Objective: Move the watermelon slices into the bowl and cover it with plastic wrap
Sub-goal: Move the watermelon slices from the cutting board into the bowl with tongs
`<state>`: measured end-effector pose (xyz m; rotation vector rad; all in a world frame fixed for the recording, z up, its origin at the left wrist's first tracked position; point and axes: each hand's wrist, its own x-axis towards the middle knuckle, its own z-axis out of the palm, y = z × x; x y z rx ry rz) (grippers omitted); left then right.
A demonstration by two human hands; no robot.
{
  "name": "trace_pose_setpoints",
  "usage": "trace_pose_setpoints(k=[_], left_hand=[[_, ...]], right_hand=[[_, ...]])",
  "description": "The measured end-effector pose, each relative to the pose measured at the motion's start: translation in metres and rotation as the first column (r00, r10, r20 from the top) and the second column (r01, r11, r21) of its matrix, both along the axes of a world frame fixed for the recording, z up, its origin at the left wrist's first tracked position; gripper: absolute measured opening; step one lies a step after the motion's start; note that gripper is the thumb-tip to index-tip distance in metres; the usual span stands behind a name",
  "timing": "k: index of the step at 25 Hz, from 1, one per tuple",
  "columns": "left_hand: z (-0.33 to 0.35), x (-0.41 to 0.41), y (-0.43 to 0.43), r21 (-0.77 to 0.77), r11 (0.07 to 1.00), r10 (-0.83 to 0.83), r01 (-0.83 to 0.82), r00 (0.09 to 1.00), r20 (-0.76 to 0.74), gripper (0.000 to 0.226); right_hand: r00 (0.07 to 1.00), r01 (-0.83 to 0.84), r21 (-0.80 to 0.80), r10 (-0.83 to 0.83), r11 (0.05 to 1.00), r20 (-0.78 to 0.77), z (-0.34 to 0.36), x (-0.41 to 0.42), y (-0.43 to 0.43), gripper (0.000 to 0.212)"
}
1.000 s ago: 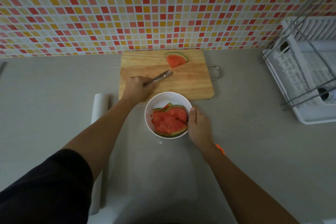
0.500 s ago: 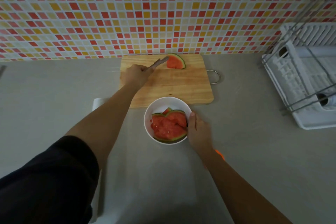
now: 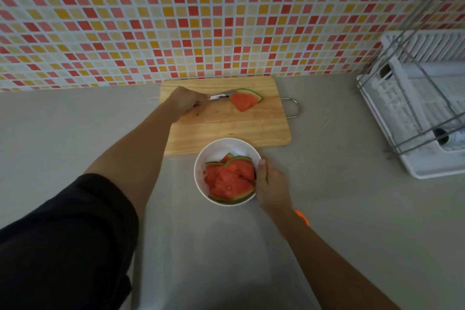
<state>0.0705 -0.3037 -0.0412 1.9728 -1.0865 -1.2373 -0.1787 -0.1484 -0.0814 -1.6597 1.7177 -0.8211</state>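
One watermelon slice [image 3: 245, 99] lies at the back of the wooden cutting board [image 3: 239, 131]. My left hand [image 3: 185, 102] grips metal tongs [image 3: 217, 96] whose tips touch the slice's left edge. In front of the board stands a white bowl [image 3: 221, 150] with several watermelon slices [image 3: 230, 178] inside. My right hand [image 3: 270, 187] holds the bowl's right rim, thumb on the edge. The plastic wrap roll is hidden behind my left arm.
A white dish rack [image 3: 422, 118] with wire bars stands at the right, against the tiled wall [image 3: 201, 20]. A metal handle [image 3: 293, 111] sticks out from the board's right side. Grey countertop [image 3: 339, 196] spreads to the right of the bowl.
My left hand has moved with the tongs from the board's front to its back, and the tips have reached the lone slice. My right hand stays on the bowl.
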Motion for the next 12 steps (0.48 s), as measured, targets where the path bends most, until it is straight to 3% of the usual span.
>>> trace_pose_setpoints(k=[7, 12], left_hand=[[0.01, 0.013, -0.003, -0.02, 0.991, -0.131, 0.133, 0.988, 0.079, 0.032], [0.004, 0.004, -0.002, 0.067, 0.978, -0.193, 0.196, 0.98, -0.045, 0.025]], right_hand=[[1.0, -0.007, 0.007, 0.007, 1.0, -0.004, 0.001, 0.0, 0.001, 0.033], [1.0, -0.009, 0.014, 0.009, 1.0, -0.006, 0.004, 0.0, 0.001, 0.032]])
